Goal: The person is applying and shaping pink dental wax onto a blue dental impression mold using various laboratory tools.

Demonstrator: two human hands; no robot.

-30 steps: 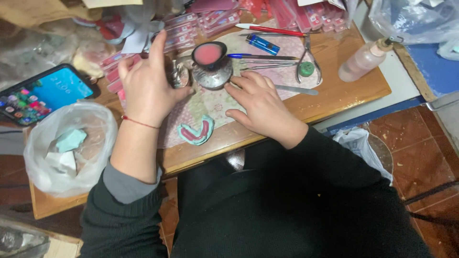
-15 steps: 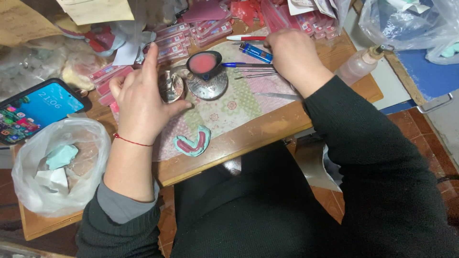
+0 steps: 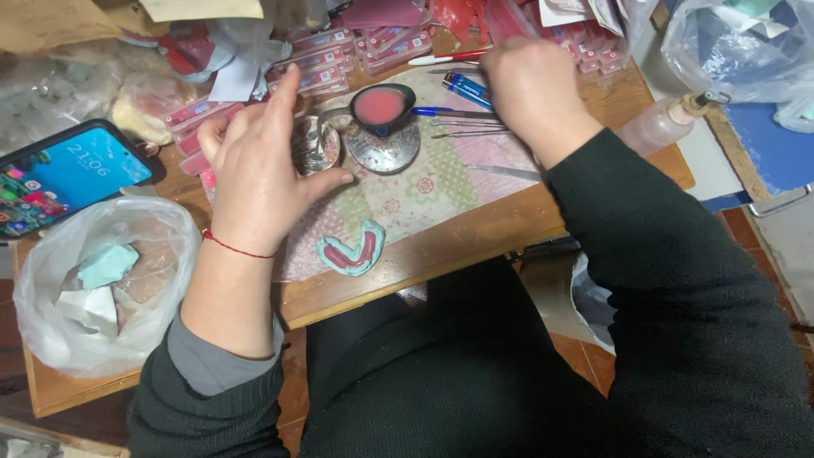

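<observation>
L hand [image 3: 259, 174] cups a crumpled foil dish [image 3: 315, 146], fingers spread. R hand [image 3: 530, 89], curled at 1 o'clock over the lighter [image 3: 465, 85]; grip can't tell. Looks like tool-picking; next needs a clean pinch.

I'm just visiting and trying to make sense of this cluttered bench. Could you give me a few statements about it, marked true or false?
1. The left hand rests by the crumpled shiny metal piece. True.
2. The dark spoon of pink wax lies on the floor. False: it sits above the round metal disc.
3. The teal horseshoe-shaped dental mould lies on the patterned cloth. True.
4. The lit smartphone is in the right hand. False: it lies at the table's left edge.
</observation>
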